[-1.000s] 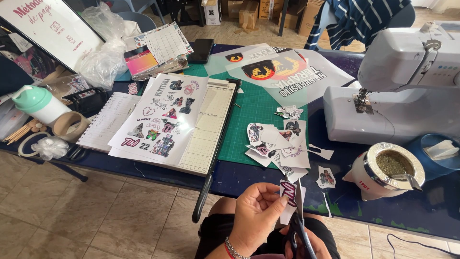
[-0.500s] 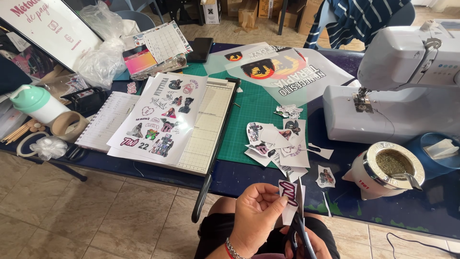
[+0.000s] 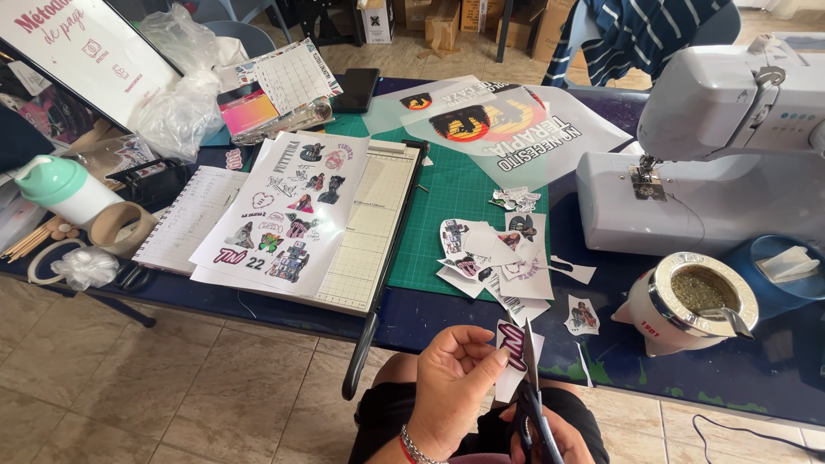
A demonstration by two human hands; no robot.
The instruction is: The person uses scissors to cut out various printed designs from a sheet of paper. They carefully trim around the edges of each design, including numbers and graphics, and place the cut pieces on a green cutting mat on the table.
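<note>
Little had moved since the earlier frame: both hands stayed low at the table edge, the sticker cutout barely shifted.

Table (image 3: 215, 296) was dark blue. Sewing machine (image 3: 722, 163) sat white at far right. Green mat (image 3: 451, 202) lay centre, paper trimmer (image 3: 374, 232) on its left edge, sticker sheet (image 3: 288, 215) across the trimmer. Mate cup (image 3: 696, 301) stood below the machine. Pile of cut stickers (image 3: 494, 258) lay on the mat's near corner.

Left hand (image 3: 451, 391) pinched the sticker (image 3: 513, 348) between thumb and fingertips, above the lap, just off the table. Right hand (image 3: 554, 438) was closed round the scissors (image 3: 531, 408), mostly out of view; blades pointed up, touching the sticker's edge.
</note>
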